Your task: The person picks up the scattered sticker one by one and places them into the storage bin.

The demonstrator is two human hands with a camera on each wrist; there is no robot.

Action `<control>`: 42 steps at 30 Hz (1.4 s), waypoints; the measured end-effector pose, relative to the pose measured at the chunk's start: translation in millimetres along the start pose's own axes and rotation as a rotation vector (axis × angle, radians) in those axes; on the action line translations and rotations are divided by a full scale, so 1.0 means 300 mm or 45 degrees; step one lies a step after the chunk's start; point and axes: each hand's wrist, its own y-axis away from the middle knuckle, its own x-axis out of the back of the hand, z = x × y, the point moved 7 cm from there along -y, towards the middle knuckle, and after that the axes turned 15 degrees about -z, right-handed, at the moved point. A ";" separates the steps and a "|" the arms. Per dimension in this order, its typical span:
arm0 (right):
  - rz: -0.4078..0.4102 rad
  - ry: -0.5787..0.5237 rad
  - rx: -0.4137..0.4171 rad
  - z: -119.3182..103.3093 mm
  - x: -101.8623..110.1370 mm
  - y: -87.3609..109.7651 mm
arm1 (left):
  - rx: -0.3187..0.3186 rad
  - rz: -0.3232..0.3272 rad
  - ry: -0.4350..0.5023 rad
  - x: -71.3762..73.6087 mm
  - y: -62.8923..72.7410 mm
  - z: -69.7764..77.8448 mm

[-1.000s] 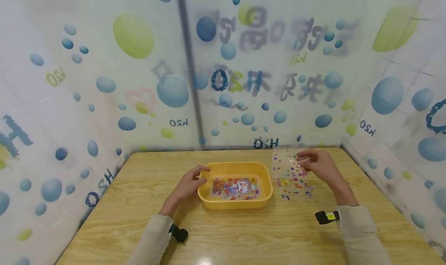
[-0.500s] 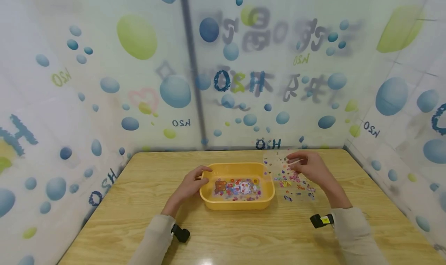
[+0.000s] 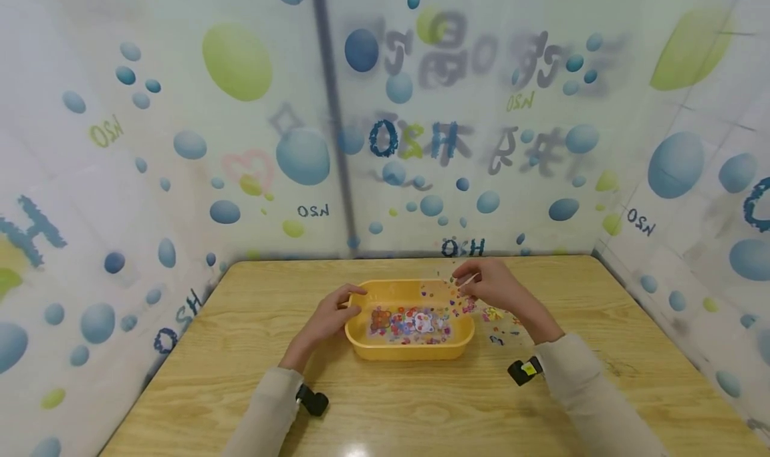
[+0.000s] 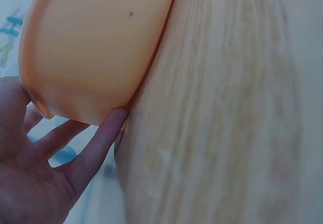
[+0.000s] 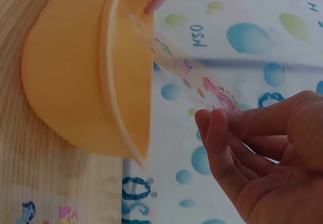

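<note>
The yellow plastic tray (image 3: pixel 409 353) sits on the table, a clear sheet of cartoon stickers (image 3: pixel 421 322) with a bear face lying inside it. My left hand (image 3: pixel 325 318) holds the tray's left end, thumb over the rim; in the left wrist view its fingers (image 4: pixel 96 146) lie along the outer wall. Between thumb and fingertips my right hand (image 3: pixel 496 286) pinches a second clear sticker sheet (image 5: pixel 219 94). This sheet slants over the right end of the tray, its small stickers showing against the yellow.
Right of the tray, another clear sticker sheet (image 3: pixel 496 340) lies on the wooden table (image 3: pixel 385 403). A bubble-patterned curtain (image 3: pixel 240 129) surrounds the table at the back and sides.
My right hand has lifted a sticker sheet from the right side and carried it left, over the tray's right end. The left hand stays at the tray.
</note>
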 end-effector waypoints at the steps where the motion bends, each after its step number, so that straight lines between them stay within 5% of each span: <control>1: -0.019 0.015 -0.005 -0.009 -0.009 -0.011 | -0.001 0.001 0.002 0.000 0.000 -0.001; 15: -0.254 0.025 -0.080 -0.071 -0.118 -0.154 | -0.007 0.004 0.011 0.002 0.013 0.010; 28: -0.444 -0.075 -0.168 -0.080 -0.170 -0.219 | -0.004 0.017 -0.014 0.006 0.005 0.002; 42: -0.518 0.098 -0.350 -0.040 -0.204 -0.258 | -0.002 0.023 -0.003 0.004 0.004 0.002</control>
